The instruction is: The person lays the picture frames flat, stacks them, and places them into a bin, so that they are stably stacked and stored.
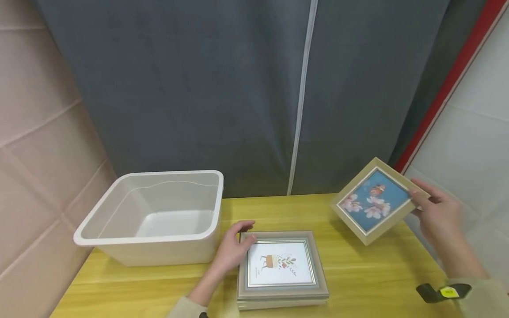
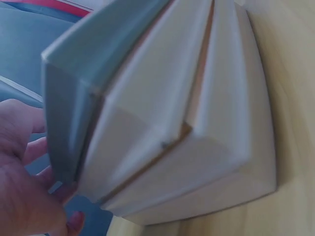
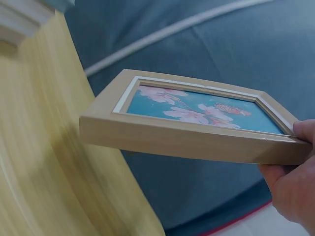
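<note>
Beige frame (image 1: 371, 203) aslant above table (image 1: 358, 276)

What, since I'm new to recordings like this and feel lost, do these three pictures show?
No robot here: these are a person's bare left hand and right hand. The head picture comes from a camera worn on the head, looking forward and down. The other two come from cameras on the wrists, each watching that hand's work. On the yellowish table stand a pale tub, at left, and a stack of picture frames, the top one showing a plant drawing. The left hand is at the stack's left edge. The right hand holds a beige frame with pink blossoms on blue, tilted and raised off the table.
</note>
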The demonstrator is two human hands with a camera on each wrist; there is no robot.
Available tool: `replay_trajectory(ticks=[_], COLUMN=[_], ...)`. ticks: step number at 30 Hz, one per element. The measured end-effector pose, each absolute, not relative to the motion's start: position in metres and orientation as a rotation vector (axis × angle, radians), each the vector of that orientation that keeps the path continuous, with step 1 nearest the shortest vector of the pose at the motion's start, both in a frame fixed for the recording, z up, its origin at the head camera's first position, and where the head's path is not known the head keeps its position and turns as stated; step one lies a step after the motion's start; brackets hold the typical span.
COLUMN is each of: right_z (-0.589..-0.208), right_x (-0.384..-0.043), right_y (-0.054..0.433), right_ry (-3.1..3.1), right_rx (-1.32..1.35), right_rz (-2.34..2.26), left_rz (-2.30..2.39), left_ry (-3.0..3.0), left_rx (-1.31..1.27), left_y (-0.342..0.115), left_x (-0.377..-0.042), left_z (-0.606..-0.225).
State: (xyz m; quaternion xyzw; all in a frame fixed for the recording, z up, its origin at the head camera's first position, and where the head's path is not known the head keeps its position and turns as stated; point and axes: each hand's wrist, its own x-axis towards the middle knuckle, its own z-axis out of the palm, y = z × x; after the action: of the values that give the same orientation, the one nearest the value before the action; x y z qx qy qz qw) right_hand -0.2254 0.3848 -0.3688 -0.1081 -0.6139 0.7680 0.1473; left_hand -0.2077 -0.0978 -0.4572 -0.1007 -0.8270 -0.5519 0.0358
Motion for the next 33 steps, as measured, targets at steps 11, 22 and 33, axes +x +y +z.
replay_trajectory(ticks=[11, 22, 33], right_z=[-0.371, -0.364, -0.368], right_x=[-0.224, -0.211, -0.196], right_y=[0.373, 0.331, 0.29], right_ry=[-1.589, -1.655, -1.783], right_rx=[-0.145, 0.068, 0.235], right_rz=[2.288, 2.292, 2.23], left_rz=[-1.831, -1.84, -1.868], left_ry=[-2.397, -2.306, -2.152], left_rx=[-0.373, -0.423, -0.659], left_y=[-0.057, -0.057, -0.049], left_x=[-0.26, -0.251, -0.24], left_z=[-0.484, -0.475, -0.455])
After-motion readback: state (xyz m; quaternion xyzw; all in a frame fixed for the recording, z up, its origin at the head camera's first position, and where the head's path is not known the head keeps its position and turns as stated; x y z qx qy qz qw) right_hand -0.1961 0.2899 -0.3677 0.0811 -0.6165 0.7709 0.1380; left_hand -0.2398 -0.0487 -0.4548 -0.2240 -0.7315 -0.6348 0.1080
